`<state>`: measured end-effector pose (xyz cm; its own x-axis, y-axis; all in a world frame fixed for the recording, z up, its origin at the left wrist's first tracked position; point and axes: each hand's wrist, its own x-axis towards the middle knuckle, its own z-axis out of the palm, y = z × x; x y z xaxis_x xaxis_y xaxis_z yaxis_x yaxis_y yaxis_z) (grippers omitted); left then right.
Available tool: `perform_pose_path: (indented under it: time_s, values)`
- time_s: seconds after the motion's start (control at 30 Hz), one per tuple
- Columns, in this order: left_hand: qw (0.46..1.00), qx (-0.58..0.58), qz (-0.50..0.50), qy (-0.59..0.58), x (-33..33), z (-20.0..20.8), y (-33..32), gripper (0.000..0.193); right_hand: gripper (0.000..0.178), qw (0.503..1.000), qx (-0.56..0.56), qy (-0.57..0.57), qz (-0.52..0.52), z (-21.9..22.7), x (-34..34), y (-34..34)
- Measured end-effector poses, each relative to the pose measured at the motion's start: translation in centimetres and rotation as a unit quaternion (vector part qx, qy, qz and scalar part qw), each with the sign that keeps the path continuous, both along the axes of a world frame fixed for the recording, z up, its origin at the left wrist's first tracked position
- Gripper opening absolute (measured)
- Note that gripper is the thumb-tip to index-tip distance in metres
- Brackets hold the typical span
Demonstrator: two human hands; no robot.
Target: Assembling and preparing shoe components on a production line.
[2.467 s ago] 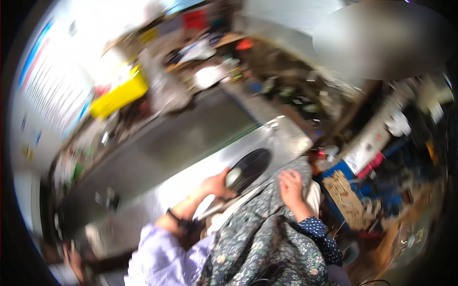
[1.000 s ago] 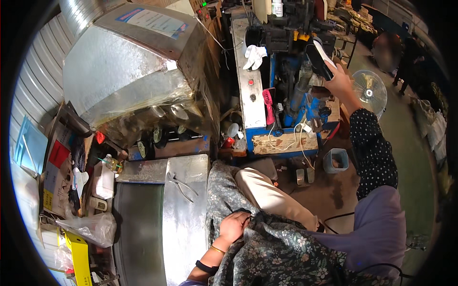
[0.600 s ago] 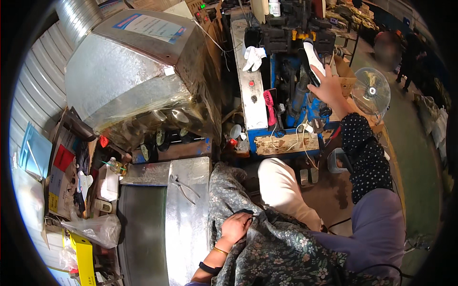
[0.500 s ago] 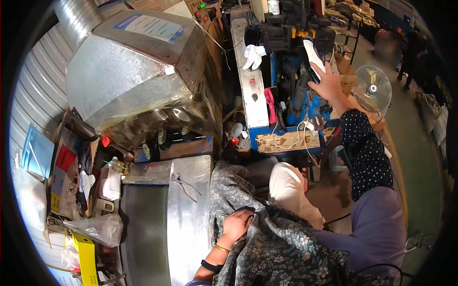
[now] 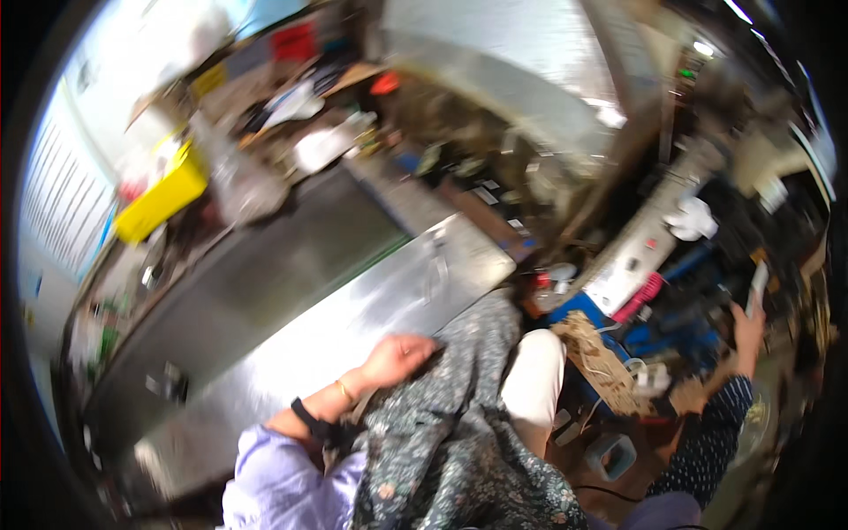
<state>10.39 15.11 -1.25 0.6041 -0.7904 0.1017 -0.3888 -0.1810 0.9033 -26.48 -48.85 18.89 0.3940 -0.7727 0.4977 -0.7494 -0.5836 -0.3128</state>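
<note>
My left hand [image 5: 397, 360] lies on the shiny metal ledge [image 5: 327, 331], against the edge of the dark floral apron [image 5: 424, 433] over my lap. Its fingers are curled in; whatever may be inside them is hidden. At the far right, my right hand [image 5: 748, 331] reaches to the dark and blue machine, its thumb and fingers at a long white piece [image 5: 758, 284]. Blur hides the exact kind of that piece, which looked white with a black edge earlier. Pliers [image 5: 439, 254] lie on the metal ledge, beyond my left hand.
A dark flat belt [image 5: 291, 238] runs beside the ledge. Behind it are a clear plastic bag [image 5: 243, 181] and a yellow box [image 5: 163, 196]. A metal hood [image 5: 503, 53] stands ahead. A pink brush-like thing [image 5: 638, 299] and white gloves [image 5: 692, 219] are near the machine.
The view has swung left, smearing the picture. My left hand has moved from the apron onto the metal ledge. My right hand is still at the white piece.
</note>
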Motion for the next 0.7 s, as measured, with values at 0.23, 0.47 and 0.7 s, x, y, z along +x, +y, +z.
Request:
perform_pose_path:
  time_s: [0.23,0.47,0.7]
  values:
    - [0.813,0.189,0.514,-0.2,7.7,-5.3,21.5,0.039,0.056,0.962,-0.096,0.185,-0.177,0.2,0.5,-4.2]
    - [0.416,0.52,0.746,-0.016,7.5,-4.9,45.8,0.065,0.034,0.9,-0.236,0.206,0.303,-16.3,6.5,7.9]
    - [0.415,0.35,0.829,0.134,5.4,-6.4,60.3,0.071,0.024,0.956,0.171,0.212,0.105,-37.7,4.8,25.5]
